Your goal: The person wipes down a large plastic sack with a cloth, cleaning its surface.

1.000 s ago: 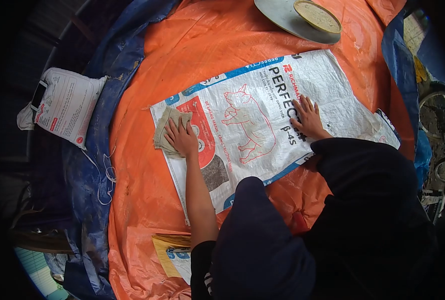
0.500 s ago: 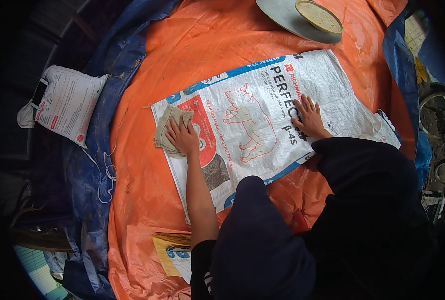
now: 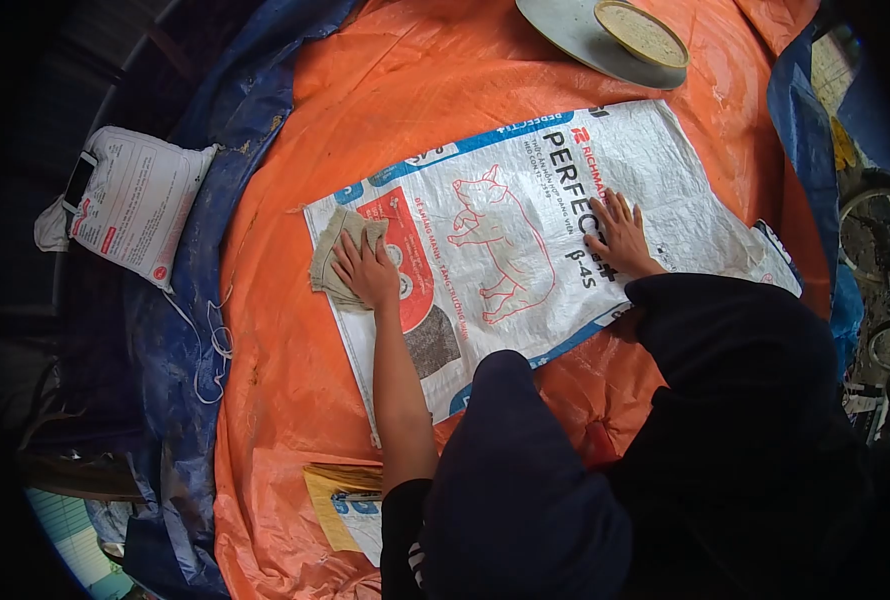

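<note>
A white woven sack (image 3: 505, 230) with red, blue and black print lies flat on an orange tarp (image 3: 395, 90). On its left end, my left hand (image 3: 367, 270) rests with fingers spread over a folded greenish-grey cloth (image 3: 333, 258), pressing it against the sack. My right hand (image 3: 625, 238) lies open on the sack over the large black lettering, fingers apart, with nothing in it.
A grey round lid (image 3: 565, 35) with a bowl of pale powder (image 3: 642, 33) sits at the top. To the left, a filled white bag (image 3: 140, 205) bears a phone (image 3: 81, 180) beside blue tarp (image 3: 185, 370). Yellow-edged sacks (image 3: 340, 510) lie at lower left.
</note>
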### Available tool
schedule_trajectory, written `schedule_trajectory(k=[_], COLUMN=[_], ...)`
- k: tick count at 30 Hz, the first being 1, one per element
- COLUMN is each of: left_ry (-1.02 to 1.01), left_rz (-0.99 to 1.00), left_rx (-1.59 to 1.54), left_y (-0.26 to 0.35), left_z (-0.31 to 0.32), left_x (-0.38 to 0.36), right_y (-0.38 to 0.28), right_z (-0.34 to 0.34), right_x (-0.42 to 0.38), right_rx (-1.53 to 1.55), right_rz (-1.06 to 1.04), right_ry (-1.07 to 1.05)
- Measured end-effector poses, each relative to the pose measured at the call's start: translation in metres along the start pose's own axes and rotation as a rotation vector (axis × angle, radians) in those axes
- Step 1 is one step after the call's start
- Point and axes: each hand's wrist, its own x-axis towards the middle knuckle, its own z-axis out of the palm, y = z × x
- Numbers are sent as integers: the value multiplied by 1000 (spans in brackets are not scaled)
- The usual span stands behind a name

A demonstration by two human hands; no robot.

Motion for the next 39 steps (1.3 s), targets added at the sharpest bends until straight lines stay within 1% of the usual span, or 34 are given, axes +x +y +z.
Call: schedule_trajectory(k=[20, 23, 32, 35, 36, 39], left_ry=[4, 7, -15, -115, -109, -173], left_rz=[-2, 8, 5, 121, 194, 386], left_rx=[-4, 42, 48, 18, -34, -274], left_y=[0, -1, 5, 32, 47, 109], left_z=[1, 3, 4, 8, 11, 17], left_x=[-1, -1, 1, -4, -7, -15], right_y=[-1, -1, -3, 2, 6, 6], right_z=[-3, -3, -4, 3, 9, 8], right_x=[0, 0, -1, 0, 0, -1], right_rx=[-6, -6, 11, 1, -5, -7], right_rz=[9, 12, 14, 1, -4, -8], right_ry=[-17, -20, -21, -4, 5, 15])
